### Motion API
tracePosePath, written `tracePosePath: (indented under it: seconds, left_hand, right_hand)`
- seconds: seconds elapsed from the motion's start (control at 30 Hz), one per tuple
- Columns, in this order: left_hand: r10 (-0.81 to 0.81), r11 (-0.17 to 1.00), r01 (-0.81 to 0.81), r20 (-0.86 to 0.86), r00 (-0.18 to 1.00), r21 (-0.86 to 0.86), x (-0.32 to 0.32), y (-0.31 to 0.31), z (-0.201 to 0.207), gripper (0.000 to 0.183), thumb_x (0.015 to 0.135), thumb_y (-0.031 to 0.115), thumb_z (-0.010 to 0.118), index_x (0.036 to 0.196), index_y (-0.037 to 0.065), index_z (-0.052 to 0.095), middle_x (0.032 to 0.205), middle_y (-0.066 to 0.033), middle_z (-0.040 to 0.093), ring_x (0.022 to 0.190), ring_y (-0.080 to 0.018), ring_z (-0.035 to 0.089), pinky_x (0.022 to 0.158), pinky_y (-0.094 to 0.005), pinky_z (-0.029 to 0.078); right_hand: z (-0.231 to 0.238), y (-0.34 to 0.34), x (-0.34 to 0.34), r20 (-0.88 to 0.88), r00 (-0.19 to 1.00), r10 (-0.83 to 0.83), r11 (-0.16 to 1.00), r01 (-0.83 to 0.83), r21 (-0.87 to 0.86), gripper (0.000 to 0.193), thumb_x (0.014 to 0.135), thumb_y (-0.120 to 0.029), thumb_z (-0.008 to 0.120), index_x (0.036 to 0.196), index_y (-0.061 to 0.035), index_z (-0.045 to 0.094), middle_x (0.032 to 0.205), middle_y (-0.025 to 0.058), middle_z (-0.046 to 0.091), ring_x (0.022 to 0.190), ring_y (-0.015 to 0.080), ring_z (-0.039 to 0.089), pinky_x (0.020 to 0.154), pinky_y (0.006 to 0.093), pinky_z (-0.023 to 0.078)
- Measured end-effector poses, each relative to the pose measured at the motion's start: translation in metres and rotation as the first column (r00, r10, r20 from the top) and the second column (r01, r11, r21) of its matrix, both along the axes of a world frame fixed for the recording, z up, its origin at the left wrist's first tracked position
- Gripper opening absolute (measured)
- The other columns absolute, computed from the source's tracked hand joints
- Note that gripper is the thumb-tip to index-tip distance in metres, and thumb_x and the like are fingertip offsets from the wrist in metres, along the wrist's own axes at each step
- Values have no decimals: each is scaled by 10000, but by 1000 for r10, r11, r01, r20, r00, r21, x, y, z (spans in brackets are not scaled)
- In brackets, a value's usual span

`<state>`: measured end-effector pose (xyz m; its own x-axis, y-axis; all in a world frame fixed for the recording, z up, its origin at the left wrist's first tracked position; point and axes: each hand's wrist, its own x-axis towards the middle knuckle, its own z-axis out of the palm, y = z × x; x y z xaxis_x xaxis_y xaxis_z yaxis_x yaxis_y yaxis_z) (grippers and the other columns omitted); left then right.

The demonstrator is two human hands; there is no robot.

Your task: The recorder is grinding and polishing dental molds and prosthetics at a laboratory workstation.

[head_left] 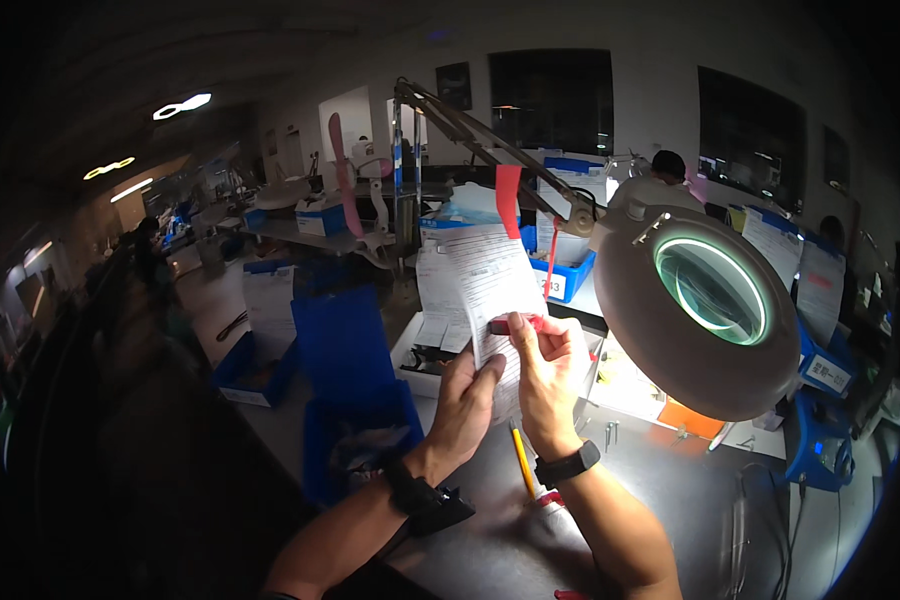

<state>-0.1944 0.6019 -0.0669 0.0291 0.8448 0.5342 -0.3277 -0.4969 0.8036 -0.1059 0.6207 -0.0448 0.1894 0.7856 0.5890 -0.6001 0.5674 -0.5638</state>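
Note:
A printed white sheet of paper (492, 265) stands upright in front of me, its lower left edge pinched between the thumb and fingers of my left hand (462, 398). My right hand (550, 375) is closed around a small dark-red object (501, 326), its thumb pressing on it against the face of the sheet. Too little of this object shows to tell its kind. Below the hands, a slim yellow-handled tool (522, 462) lies on the grey worktop (490, 555).
A large ring magnifier lamp (620, 330) hangs close on the right from a jointed arm (470, 140). To the left stands a blue bin (315, 440) with bagged items. Behind the hands sits a white tray (425, 384). Small screws (611, 435) lie right. A person (660, 185) sits beyond.

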Motion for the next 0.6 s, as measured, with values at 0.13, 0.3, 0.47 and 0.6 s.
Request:
tracePosePath:
  seconds: [0.13, 0.3, 0.47, 0.6]
  left_hand:
    - [197, 978, -175, -216, 956, 116, 2, 8, -10, 230, 906, 62, 422, 1088, -31, 529, 977, -38, 583, 902, -79, 501, 793, -248, 413]
    - [238, 971, -217, -320, 917, 100, 2, -4, -4, 177, 886, 51, 420, 983, -62, 516, 839, -96, 584, 791, -116, 508, 696, -303, 428]
    - [557, 804, -405, -312, 770, 435, -11, -4, -16, 559, 872, 47, 437, 1348, -99, 183, 719, -252, 545, 630, -385, 547, 562, -461, 400]
    - [560, 806, -284, -515, 649, 519, -19, -49, 6, 639, 824, 104, 577, 1368, -9, 262, 1255, -295, 398, 1201, -401, 381, 963, -433, 347]
  right_hand:
    - [-8, 2, -1, 71, 983, -168, 985, 164, 59, 186, 800, 11, 657, 897, 2, 498, 876, 120, 631, 823, 174, 641, 739, 257, 516]
    - [-13, 8, 2, 111, 976, -187, 980, 176, 98, 181, 804, -7, 661, 886, -20, 501, 852, 103, 625, 807, 166, 634, 754, 261, 501]
    - [1, -11, 12, 514, 631, -582, 811, 496, 310, 540, 855, -211, 622, 1299, -16, 384, 1323, 193, 406, 1214, 247, 410, 1011, 371, 304]
    - [6, -47, -11, 598, 771, -220, 970, 109, 215, 488, 899, -143, 534, 1312, 39, 348, 1281, 159, 445, 1181, 209, 422, 1011, 334, 299]
